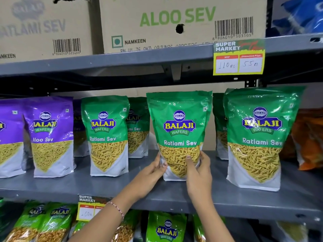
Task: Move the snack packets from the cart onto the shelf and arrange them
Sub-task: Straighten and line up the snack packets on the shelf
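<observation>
A green Ratlami Sev packet [179,126] stands upright on the grey middle shelf [122,187], near its front edge. My left hand [153,172] grips its lower left side and my right hand [199,172] grips its lower right side, thumb across the front. More green Ratlami Sev packets stand to the left [107,135] and right [257,137], with others behind them. Purple Aloo Sev packets [50,135] fill the shelf's left end. The cart is out of view.
Cardboard cartons [174,21] sit on the top shelf, with a yellow price tag [238,57] on its edge. An orange packet [309,138] lies at the far right. Green packets [166,227] fill the shelf below, behind another price tag [89,208].
</observation>
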`<state>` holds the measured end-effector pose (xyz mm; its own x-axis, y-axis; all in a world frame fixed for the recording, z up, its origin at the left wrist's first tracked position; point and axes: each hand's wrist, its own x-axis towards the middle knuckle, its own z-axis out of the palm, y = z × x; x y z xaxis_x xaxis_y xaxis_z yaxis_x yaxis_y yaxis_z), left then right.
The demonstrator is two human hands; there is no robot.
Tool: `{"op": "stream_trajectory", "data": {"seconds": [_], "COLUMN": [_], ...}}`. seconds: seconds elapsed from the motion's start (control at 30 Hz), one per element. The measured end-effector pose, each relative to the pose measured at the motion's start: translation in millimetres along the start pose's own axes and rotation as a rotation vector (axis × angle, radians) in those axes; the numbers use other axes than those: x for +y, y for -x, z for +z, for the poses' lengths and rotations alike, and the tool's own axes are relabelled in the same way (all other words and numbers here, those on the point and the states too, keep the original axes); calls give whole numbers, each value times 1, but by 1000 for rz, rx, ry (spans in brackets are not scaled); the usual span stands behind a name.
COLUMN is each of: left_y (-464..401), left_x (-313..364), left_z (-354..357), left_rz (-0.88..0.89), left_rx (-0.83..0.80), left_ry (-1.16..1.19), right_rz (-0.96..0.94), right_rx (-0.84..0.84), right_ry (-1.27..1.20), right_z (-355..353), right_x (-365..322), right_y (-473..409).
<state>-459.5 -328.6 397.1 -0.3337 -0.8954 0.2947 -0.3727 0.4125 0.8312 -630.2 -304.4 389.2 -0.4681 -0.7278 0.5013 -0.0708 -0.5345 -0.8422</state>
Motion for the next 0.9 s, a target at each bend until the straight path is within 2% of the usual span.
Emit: {"op": "stream_trajectory", "data": {"seconds": [0.4,0.47,0.53,0.6,0.67,0.73,0.8,0.83,0.9], "left_y": [-1,1,5,19,34,43,43,40,37], "left_x": [-1,2,6,3,-7,-23,-36,-43,-56], "left_z": [2,5,5,-10,-39,-77,-115,-131,-152], "left_rz": [50,69,101,208,268,278,245,217,171], "left_rx": [-4,100,279,478,682,823,857,855,812], "left_ry": [48,81,221,321,368,425,405,399,414], "right_rz": [9,-8,-31,-79,-198,-405,-537,-546,-425], "right_rx": [27,46,93,152,210,241,185,102,-140], "right_ry": [23,25,60,98,86,67,80,79,97], "right_z": [-1,-1,-5,-7,-9,-4,17,36,77], "right_x": [3,1,0,-1,-3,-7,-10,-11,-15], "right_y": [1,1,2,5,12,25,42,50,63]}}
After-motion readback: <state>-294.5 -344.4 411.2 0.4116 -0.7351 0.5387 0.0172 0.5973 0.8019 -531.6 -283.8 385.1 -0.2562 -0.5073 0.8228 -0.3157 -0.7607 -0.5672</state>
